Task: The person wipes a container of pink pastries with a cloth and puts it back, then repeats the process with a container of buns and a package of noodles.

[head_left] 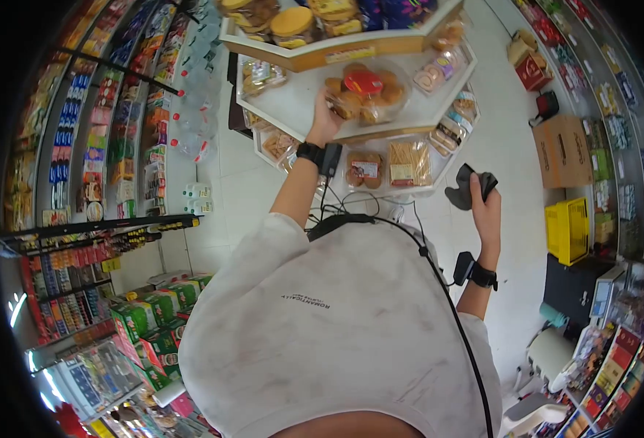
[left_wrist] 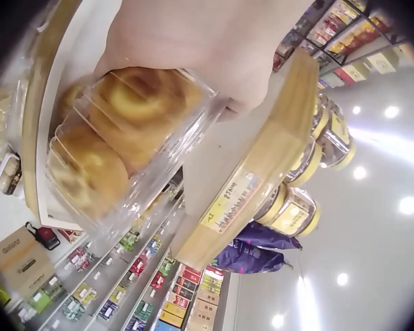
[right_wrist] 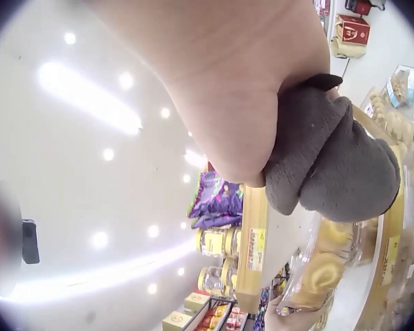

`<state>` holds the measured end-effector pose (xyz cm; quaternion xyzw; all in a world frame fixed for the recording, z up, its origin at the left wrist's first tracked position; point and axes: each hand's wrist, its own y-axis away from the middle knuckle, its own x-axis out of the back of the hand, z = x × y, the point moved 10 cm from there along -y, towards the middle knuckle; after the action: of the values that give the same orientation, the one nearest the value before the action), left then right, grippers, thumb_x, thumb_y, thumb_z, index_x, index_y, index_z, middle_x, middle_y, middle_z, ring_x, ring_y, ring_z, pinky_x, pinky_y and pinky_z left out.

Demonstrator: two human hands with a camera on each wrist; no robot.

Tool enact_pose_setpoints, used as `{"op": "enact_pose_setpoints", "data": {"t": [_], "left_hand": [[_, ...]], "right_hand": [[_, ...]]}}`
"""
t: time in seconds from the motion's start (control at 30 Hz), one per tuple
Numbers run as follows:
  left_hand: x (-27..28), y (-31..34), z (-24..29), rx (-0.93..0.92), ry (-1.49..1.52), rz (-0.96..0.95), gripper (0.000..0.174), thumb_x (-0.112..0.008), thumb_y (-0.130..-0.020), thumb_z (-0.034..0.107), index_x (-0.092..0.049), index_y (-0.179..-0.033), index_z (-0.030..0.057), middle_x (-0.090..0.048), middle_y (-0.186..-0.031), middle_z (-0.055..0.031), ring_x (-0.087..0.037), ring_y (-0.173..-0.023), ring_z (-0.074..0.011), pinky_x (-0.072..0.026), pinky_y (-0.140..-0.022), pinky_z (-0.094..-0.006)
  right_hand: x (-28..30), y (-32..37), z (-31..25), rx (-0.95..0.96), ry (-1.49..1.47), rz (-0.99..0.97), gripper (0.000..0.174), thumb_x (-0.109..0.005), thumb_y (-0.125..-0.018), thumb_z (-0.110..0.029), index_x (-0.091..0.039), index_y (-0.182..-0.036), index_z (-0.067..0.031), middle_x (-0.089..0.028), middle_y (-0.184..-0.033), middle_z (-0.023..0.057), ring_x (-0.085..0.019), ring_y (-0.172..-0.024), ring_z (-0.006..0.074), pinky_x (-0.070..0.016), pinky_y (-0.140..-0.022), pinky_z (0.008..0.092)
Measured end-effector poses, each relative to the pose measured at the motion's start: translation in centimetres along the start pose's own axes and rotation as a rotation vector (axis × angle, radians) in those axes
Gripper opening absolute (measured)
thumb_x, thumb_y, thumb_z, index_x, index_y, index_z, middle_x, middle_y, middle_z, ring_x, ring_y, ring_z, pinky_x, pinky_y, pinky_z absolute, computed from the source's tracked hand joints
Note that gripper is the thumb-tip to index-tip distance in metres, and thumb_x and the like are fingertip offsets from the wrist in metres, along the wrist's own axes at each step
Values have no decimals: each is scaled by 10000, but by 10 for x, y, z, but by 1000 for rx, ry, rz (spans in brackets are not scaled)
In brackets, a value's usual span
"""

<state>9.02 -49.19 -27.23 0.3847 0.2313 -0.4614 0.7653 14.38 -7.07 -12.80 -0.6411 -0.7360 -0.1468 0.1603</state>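
Note:
My left hand [head_left: 325,120] grips the left side of a clear plastic box of round buns [head_left: 369,93] with a red label, over the white middle shelf [head_left: 293,102]. In the left wrist view the hand [left_wrist: 193,34] holds the box [left_wrist: 124,131] by its edge, the buns showing through the plastic. A dark grey cloth [head_left: 462,191] is bunched in my right hand [head_left: 485,212], held off to the right of the shelves. The right wrist view shows the folded cloth [right_wrist: 345,158] below the palm [right_wrist: 228,83], the fingers mostly hidden by it.
Jars with yellow lids [head_left: 293,25] stand on the top shelf. Packed pastries [head_left: 437,71] lie right of the box; biscuit packs [head_left: 409,162] sit on the lower tier. A cardboard box [head_left: 563,152] and a yellow basket [head_left: 566,232] stand at the right. Water bottles [head_left: 190,117] line the left.

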Motion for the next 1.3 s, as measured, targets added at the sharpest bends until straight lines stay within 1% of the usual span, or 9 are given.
{"op": "enact_pose_setpoints", "data": {"t": [0.13, 0.17, 0.27, 0.37, 0.5, 0.6, 0.7, 1.0, 1.3], "left_hand": [[-13, -18, -10, 101, 120, -29, 598, -611, -834, 388, -396, -1309, 96, -329, -1416, -155, -323, -1365, -347, -311, -1088, -611], [-9, -22, -14, 143, 116, 73, 505, -624, -860, 383, -465, -1246, 98, -464, -1295, -145, -509, -1169, -314, -410, -994, -573], [34, -56, 4, -77, -426, 111, 401, -630, -896, 392, -536, -1164, 110, -584, -1046, -96, -584, -860, -222, -473, -823, -469], [42, -46, 9, -118, -559, 395, 323, -642, -912, 393, -592, -1084, 126, -575, -774, -13, -502, -604, -159, -443, -674, -356], [49, -51, 15, -224, -612, 408, 313, -714, -880, 337, -633, -1013, 65, -558, -682, 2, -468, -535, -121, -426, -559, -264], [61, -61, 42, -568, -959, 552, 423, -717, -877, 294, -614, -1079, -63, -595, -692, -43, -494, -480, -112, -366, -431, -239], [77, -58, 21, -323, -642, 502, 279, -707, -871, 228, -625, -1029, 13, -670, -847, -72, -603, -618, -139, -482, -507, -260], [47, -44, 30, -202, -740, 312, 331, -674, -876, 218, -573, -1115, 12, -676, -866, -90, -637, -663, -164, -549, -628, -291], [44, -45, 28, -149, -711, 202, 320, -661, -887, 249, -582, -1128, 53, -618, -866, -19, -608, -756, -147, -564, -759, -360]], "right_hand": [[27, 0, 17, -46, -28, 53, 421, -591, -972, -327, -585, -819, 66, -559, -674, 56, -457, -671, 114, -438, -615, 303], [32, -1, 22, -52, -46, 61, 416, -590, -973, -324, -584, -819, 62, -550, -673, 49, -453, -672, 111, -433, -614, 298], [43, -5, 26, -50, -63, 75, 386, -583, -977, -306, -578, -829, 50, -526, -683, 30, -437, -676, 103, -418, -610, 283], [44, -11, 35, -75, -88, 69, 366, -575, -981, -294, -573, -848, 47, -526, -686, 34, -432, -675, 106, -415, -616, 282], [45, -17, 35, -70, -95, 51, 362, -576, -981, -291, -575, -853, 47, -526, -685, 32, -427, -675, 106, -414, -614, 283], [47, -17, 35, -64, -87, 57, 363, -579, -980, -290, -573, -850, 48, -528, -685, 35, -426, -676, 104, -414, -609, 284], [45, -16, 37, -58, -104, 60, 364, -582, -979, -290, -570, -842, 48, -527, -681, 41, -428, -675, 103, -415, -606, 285], [16, 1, 13, -34, -94, 55, 370, -586, -977, -286, -553, -811, 42, -501, -668, 25, -418, -667, 97, -402, -593, 280], [-10, 24, 8, -109, -41, 57, 389, -601, -966, -299, -549, -785, 42, -477, -648, 18, -415, -649, 93, -391, -570, 279]]}}
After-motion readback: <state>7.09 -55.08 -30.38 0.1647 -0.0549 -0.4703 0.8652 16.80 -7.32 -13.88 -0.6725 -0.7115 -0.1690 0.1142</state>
